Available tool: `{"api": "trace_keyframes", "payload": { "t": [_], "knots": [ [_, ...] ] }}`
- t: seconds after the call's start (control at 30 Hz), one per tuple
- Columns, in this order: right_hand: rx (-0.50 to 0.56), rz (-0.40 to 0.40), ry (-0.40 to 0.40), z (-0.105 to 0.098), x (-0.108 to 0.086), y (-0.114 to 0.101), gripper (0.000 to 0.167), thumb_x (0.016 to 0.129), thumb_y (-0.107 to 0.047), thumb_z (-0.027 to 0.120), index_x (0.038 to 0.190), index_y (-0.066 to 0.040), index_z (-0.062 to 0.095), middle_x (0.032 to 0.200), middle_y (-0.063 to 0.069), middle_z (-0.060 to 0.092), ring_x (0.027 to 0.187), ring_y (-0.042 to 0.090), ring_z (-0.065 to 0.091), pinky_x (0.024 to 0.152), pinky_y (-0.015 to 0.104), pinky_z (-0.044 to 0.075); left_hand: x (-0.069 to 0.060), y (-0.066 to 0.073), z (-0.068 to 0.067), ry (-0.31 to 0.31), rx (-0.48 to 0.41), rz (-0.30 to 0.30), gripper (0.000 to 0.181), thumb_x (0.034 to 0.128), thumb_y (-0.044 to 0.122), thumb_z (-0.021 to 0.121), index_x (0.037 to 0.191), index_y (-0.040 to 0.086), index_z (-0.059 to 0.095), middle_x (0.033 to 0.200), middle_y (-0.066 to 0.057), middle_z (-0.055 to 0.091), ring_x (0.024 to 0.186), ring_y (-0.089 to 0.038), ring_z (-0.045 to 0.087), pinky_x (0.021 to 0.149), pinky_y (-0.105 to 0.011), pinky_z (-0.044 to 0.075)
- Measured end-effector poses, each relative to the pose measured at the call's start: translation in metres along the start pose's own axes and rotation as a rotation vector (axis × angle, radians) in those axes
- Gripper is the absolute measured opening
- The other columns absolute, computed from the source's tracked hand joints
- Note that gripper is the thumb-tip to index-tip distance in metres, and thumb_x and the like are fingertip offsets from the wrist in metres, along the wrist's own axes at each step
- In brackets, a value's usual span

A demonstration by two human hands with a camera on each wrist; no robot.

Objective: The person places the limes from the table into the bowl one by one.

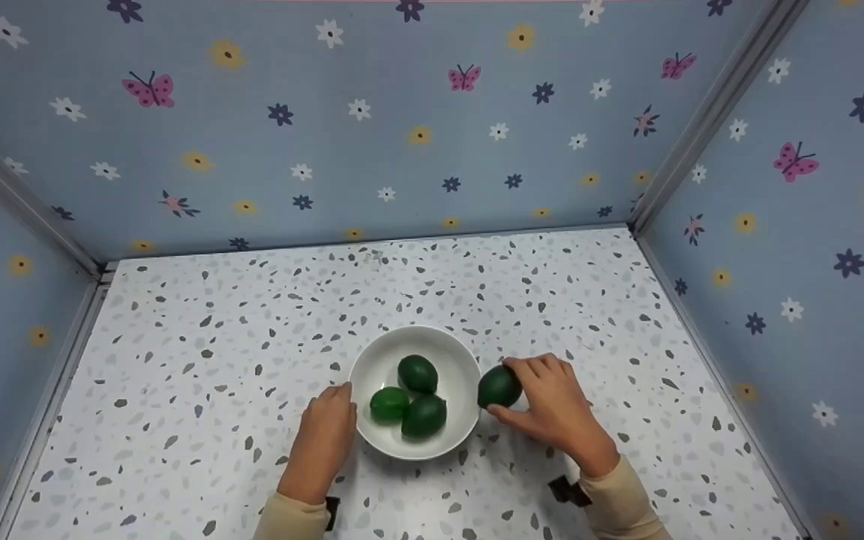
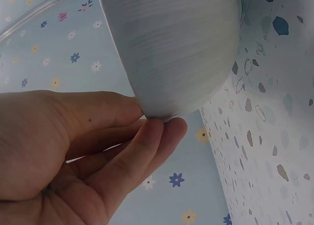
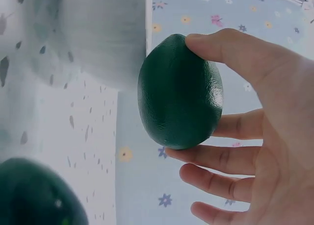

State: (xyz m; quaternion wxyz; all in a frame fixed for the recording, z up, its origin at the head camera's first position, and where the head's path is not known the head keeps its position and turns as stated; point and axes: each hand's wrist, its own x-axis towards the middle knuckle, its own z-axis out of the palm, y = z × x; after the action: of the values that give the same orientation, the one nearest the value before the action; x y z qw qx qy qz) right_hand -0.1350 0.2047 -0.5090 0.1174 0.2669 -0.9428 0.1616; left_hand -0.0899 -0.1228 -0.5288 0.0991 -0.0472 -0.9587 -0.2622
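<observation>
A white bowl (image 1: 460, 352) stands on the speckled table. Inside it sit two dark green egg-shaped fruits (image 1: 418, 374) and a smaller, brighter green fruit (image 1: 388, 405). My left hand (image 1: 327, 427) pinches the bowl's left rim between thumb and fingertips, seen close in the left wrist view. Beside the right rim, my right hand (image 1: 548, 401) grips another dark green egg-shaped fruit (image 3: 180, 95), thumb on one end and fingertips on the other. The right wrist view also catches a blurred dark green rounded thing (image 3: 37, 195) at its lower left corner; I cannot tell where it rests.
The white table (image 1: 252, 322) has grey speckles. Blue panels with flowers and butterflies (image 1: 402, 90) rise behind it and on both sides, and metal strips (image 1: 717, 112) run along the corners. Small black devices (image 1: 570, 491) sit by both wrists.
</observation>
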Motion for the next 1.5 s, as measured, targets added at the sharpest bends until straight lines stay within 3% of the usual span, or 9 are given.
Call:
{"api": "trace_keyframes", "payload": {
  "t": [0.37,0.8,1.03,1.5],
  "knots": [
    [0.026,-0.113,-0.02,0.02,0.017,-0.023,0.068,0.08,-0.056,0.077,0.128,-0.01,0.062,0.108,0.005,0.065,0.097,0.025,0.052,0.088,0.046,0.045,0.001,0.001,0.0,-0.033,-0.002,-0.046,0.028,0.0908,-0.006,0.064,0.117,-0.016,0.062,0.109,-0.03,0.065,0.095,-0.048,0.065,0.083,-0.055,0.056],
    [-0.056,-0.104,-0.146,0.04,0.023,-0.031,0.071,0.08,-0.059,0.076,0.13,-0.012,0.06,0.118,0.007,0.066,0.11,0.029,0.053,0.095,0.053,0.042,0.0,0.0,0.001,-0.015,0.005,-0.026,0.027,0.0899,-0.006,0.065,0.115,-0.015,0.063,0.107,-0.03,0.065,0.092,-0.047,0.065,0.08,-0.055,0.056],
    [-0.081,-0.135,-0.141,0.04,0.023,-0.031,0.065,0.082,-0.055,0.075,0.129,-0.012,0.061,0.117,0.007,0.065,0.11,0.031,0.054,0.095,0.054,0.043,0.0,0.0,0.0,-0.003,-0.005,-0.01,0.025,0.0892,-0.008,0.066,0.114,-0.015,0.064,0.106,-0.029,0.066,0.09,-0.046,0.065,0.078,-0.053,0.057],
    [-0.047,-0.126,-0.049,0.03,0.016,-0.023,0.058,0.087,-0.047,0.074,0.13,-0.011,0.061,0.118,0.006,0.064,0.109,0.031,0.055,0.092,0.051,0.044,0.0,-0.002,0.002,0.007,0.001,0.006,0.024,0.0884,-0.007,0.066,0.111,-0.015,0.064,0.102,-0.029,0.066,0.088,-0.046,0.065,0.077,-0.054,0.057]
  ]
}}
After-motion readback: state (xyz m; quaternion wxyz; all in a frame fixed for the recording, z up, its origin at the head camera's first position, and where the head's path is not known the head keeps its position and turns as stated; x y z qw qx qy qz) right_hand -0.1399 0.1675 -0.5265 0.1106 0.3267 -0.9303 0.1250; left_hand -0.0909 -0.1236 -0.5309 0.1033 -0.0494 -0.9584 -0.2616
